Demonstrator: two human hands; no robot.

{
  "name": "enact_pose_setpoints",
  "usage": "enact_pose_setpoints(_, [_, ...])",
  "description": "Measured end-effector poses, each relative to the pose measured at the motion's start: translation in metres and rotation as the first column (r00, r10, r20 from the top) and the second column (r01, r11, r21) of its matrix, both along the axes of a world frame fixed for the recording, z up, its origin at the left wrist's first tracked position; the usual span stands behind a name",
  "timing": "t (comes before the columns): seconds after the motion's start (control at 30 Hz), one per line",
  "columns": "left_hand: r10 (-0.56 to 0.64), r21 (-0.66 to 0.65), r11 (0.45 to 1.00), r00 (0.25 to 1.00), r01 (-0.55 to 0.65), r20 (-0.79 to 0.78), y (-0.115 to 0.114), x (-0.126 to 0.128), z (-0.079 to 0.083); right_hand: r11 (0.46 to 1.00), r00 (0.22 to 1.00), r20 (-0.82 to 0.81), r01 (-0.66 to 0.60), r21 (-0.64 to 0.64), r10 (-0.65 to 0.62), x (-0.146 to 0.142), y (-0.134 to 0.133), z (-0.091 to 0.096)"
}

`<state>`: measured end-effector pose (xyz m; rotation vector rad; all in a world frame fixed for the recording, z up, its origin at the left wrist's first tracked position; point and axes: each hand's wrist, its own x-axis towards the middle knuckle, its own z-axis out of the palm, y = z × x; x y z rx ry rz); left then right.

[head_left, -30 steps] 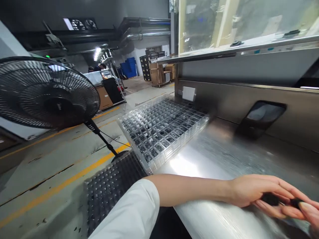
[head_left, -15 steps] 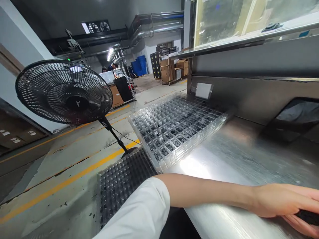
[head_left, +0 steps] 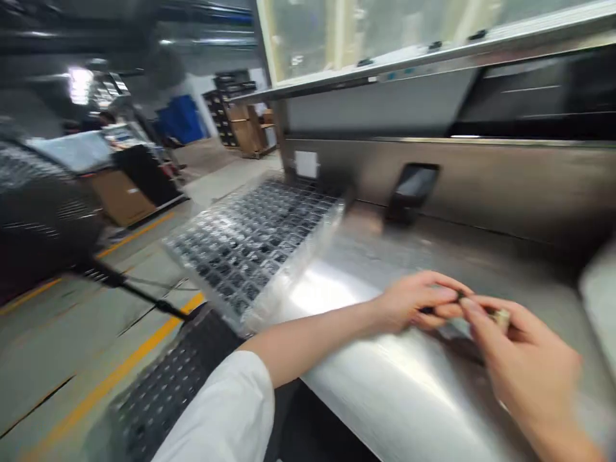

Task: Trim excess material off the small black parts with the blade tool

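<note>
My left hand rests on the steel bench, fingers pinched on a small dark part that is too blurred to name. My right hand is close beside it on the right, fingers curled, with a small pale piece showing at its fingertips. The two hands meet above the bench surface. A stack of clear plastic trays holding several small dark parts lies on the bench to the left of my hands. The picture is smeared by motion.
A black floor fan stands left of the bench over a floor with yellow lines. A dark dimpled tray sits low beside the bench edge. A phone leans on the bench's back wall. Cartons and crates stand far behind.
The view has swung to the right, so the fan slid toward the left edge. Both hands now show near the middle, and my right hand has come fully into view beside the left.
</note>
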<state>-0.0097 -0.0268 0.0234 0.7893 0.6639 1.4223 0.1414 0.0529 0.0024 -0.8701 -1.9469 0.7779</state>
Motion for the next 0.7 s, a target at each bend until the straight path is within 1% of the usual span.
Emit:
enact_pose_setpoints(0.03, [0.046,-0.011,0.999,0.999,-0.046,0.027,-0.004,0.0003,0.0059,0.999,0.999,-0.053,-0.002,-0.035,0.0,0.0037,-0.0013,0.0013])
enact_pose_setpoints(0.1, [0.086,-0.032,0.996,0.995,-0.084,0.047,-0.008,0.0004,0.0119,0.995,0.985,-0.167,-0.048,-0.088,0.033,0.0048,-0.0027,0.004])
enact_pose_setpoints(0.13, [0.087,-0.039,0.996,0.995,-0.085,0.051,-0.0084,0.0007,0.0126,0.993,0.98,-0.195,-0.07,-0.099,0.05,0.0035,-0.0028,0.0049])
enact_pose_setpoints(0.2, [0.089,-0.049,0.995,0.995,-0.087,0.043,-0.0083,0.0024,0.0119,0.988,0.97,-0.215,-0.133,-0.08,0.113,0.0007,-0.0029,0.0057])
enact_pose_setpoints(0.3, [0.099,-0.053,0.994,0.995,-0.098,0.019,-0.0088,0.005,0.011,0.966,0.946,-0.2,-0.256,0.025,0.256,0.0008,-0.0047,0.0054])
enact_pose_setpoints(0.37, [0.108,-0.048,0.993,0.994,-0.107,0.007,-0.0097,0.0056,0.0116,0.949,0.933,-0.181,-0.297,0.104,0.312,0.0026,-0.0061,0.0051])
enact_pose_setpoints(0.47, [0.114,-0.03,0.993,0.993,-0.114,-0.003,-0.0108,0.0051,0.0128,0.939,0.932,-0.144,-0.313,0.146,0.333,0.0043,-0.0071,0.0046])
enact_pose_setpoints(0.7, [0.131,0.008,0.991,0.991,-0.131,-0.024,-0.0107,0.004,0.0111,0.938,0.941,-0.062,-0.323,0.129,0.333,0.0044,-0.0091,0.0021])
